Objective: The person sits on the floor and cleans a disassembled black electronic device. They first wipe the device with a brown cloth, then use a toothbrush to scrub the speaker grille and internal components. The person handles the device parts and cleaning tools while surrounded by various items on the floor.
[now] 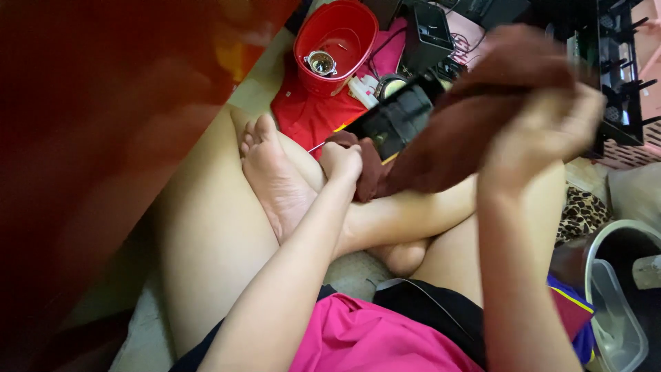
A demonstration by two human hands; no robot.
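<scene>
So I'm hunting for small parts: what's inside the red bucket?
Inside the red bucket lies one small shiny metal piece. Its near wall hides part of the bottom.

The pale floor point(258, 86) carries everything here. A red cloth point(306, 114) lies spread on it, with a red plastic bucket point(335, 41) just beside it; a small shiny metal piece point(321, 63) sits inside the bucket. Black electrical boxes point(427, 34) with cables lie near the bucket. At the right, a leopard-print fabric point(582, 215) lies beside a clear plastic container point(616, 324). A pink crate point(637, 155) stands further back.
</scene>
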